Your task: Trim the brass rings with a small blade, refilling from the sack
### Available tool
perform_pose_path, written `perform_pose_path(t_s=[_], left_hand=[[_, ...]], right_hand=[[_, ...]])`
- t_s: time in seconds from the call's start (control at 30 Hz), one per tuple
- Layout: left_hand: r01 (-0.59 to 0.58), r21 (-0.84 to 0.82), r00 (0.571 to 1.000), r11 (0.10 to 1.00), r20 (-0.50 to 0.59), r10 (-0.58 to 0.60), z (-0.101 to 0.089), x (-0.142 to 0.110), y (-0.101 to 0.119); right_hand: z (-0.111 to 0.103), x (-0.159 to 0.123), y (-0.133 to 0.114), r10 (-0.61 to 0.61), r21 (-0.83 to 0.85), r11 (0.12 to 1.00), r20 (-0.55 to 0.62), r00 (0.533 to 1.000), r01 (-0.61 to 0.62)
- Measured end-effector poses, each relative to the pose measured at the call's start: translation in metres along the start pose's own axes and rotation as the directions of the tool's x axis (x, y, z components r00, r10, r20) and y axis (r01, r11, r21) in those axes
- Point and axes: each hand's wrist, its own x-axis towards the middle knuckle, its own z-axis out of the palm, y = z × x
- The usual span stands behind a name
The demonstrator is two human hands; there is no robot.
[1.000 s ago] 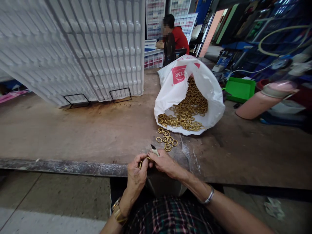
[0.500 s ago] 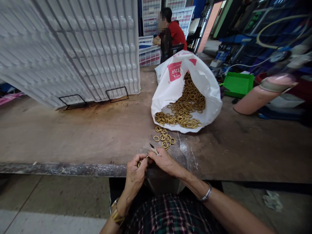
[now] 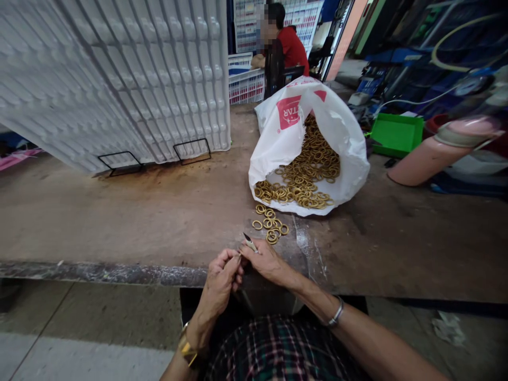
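Just over the table's front edge, my left hand (image 3: pixel 224 278) is closed, thumb and fingertips pinching a brass-coloured ring (image 3: pixel 240 255), seen edge-on and mostly hidden. My right hand (image 3: pixel 268 262) meets it there, its fingers curled round a small knife (image 3: pixel 250 242) whose dark pointed tip sticks up and away from me. Beyond my hands lies a small group of loose rings (image 3: pixel 272 225) on the table. Behind them a white plastic bag (image 3: pixel 273 153) lies on its side, its mouth towards me, with a heap of the same rings (image 3: pixel 313 159) inside.
Stacked white ribbed plastic trays (image 3: pixel 159 79) stand at the left on the wooden table (image 3: pixel 159 217). A green tray (image 3: pixel 397 135) and a pink bottle (image 3: pixel 420 159) are at the right. A person in a red shirt (image 3: pixel 293 50) sits beyond the bag, near white crates (image 3: pixel 248 87).
The ring that showed in my left hand's curled fingers is no longer visible, and those fingers have shifted slightly. The right hand keeps its grip. The camera view has moved a little.
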Motion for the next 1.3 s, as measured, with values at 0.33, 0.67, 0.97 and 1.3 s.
perform_pose_path(t_s=[0.33, 0.67, 0.97, 1.3], left_hand=[[-0.028, -0.020, 0.999, 0.999, 0.017, 0.028, -0.002, -0.001, 0.001], [-0.044, -0.070, 0.999, 0.997, 0.030, 0.046, -0.003, -0.005, 0.002], [-0.076, -0.117, 0.995, 0.990, -0.073, 0.068, -0.003, -0.003, -0.002], [-0.110, -0.002, 0.987, 0.994, -0.119, 0.109, -0.003, -0.001, -0.006]], right_hand=[[0.002, 0.000, -0.006, 0.024, 0.011, 1.000, 0.016, 1.000, -0.024], [0.003, 0.000, -0.009, 0.073, 0.053, 0.996, -0.002, 0.997, -0.073], [0.001, -0.007, -0.006, -0.064, -0.440, 0.897, -0.039, 0.997, 0.041], [0.005, -0.012, -0.008, 0.021, -0.766, 0.641, 0.080, 0.997, 0.047]])
